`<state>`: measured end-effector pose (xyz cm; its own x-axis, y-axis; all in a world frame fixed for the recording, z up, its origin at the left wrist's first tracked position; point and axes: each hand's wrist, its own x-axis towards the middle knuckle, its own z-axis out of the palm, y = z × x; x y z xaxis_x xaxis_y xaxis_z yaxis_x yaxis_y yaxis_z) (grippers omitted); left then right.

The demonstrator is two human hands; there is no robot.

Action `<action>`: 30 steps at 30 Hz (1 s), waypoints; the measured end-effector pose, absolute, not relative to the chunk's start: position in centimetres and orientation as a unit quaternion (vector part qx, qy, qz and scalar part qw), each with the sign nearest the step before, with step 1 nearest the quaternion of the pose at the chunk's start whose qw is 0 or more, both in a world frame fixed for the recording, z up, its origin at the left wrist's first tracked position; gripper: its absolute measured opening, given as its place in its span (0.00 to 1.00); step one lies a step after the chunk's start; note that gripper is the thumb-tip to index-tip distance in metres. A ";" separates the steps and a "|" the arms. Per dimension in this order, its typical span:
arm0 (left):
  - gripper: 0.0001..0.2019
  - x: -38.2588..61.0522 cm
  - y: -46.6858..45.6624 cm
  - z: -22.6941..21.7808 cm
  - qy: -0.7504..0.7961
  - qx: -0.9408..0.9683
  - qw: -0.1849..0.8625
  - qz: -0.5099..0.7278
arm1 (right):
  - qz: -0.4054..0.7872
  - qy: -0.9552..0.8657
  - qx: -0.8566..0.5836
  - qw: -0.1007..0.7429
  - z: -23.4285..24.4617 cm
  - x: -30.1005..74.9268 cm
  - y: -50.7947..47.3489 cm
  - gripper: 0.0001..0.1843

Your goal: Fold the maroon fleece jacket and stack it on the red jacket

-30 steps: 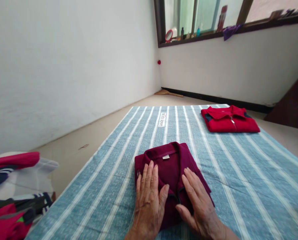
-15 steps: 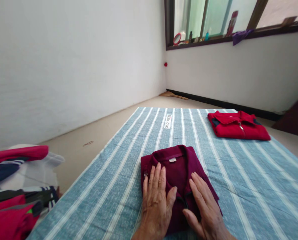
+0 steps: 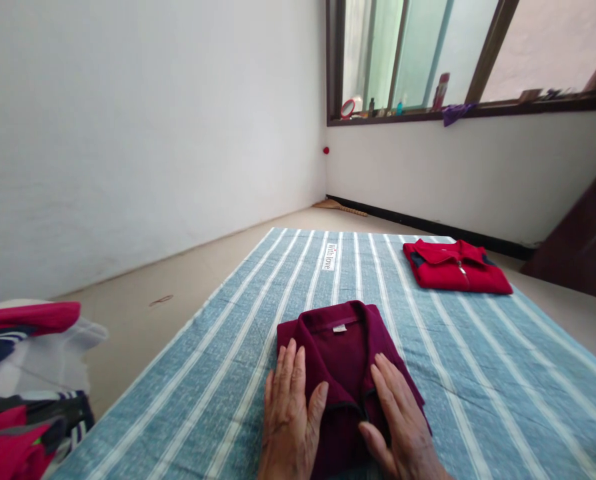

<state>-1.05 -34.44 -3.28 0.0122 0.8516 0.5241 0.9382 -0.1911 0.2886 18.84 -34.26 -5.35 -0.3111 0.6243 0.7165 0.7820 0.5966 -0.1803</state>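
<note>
A folded maroon shirt [image 3: 345,347] lies collar-away on the blue striped cloth [image 3: 478,373] at the bottom centre. My left hand [image 3: 289,417] rests flat on the shirt's left half, fingers stretched out. Flat on the right half lies my right hand [image 3: 398,420], its thumb near the placket. Neither hand grips anything. A folded red shirt [image 3: 455,267] with a zip collar sits farther off on the cloth's right side.
A heap of red, navy and white clothes [image 3: 23,387] lies at the left edge beside the cloth. White walls enclose the bare floor. A window sill [image 3: 428,110] holds bottles and a small mirror. A dark wooden panel [image 3: 578,240] leans at the right.
Both hands have slid slightly back toward me on the maroon shirt. The camera has tilted up a little, showing more of the window.
</note>
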 end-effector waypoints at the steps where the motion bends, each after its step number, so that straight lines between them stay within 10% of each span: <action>1: 0.30 -1.2 -34.3 -3.7 -0.638 -0.705 0.071 -0.301 | -0.100 -0.803 -0.438 0.391 -5.3 18.8 -34.3 0.36; 20: 0.22 -3.1 -33.9 -2.8 -0.655 -0.585 -0.126 -0.462 | -0.034 -0.798 -0.429 0.421 -4.9 20.1 -34.0 0.30; 30: 0.25 -4.1 -34.3 1.5 -0.667 -0.264 -0.470 -0.514 | 0.208 -0.594 -0.586 0.511 -1.6 22.5 -30.0 0.19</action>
<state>-4.09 -34.32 1.52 -0.4198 0.8352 -0.3553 -0.1312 0.3315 0.9343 22.51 -30.00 -1.58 0.2072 0.9082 0.3637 0.4839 0.2280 -0.8449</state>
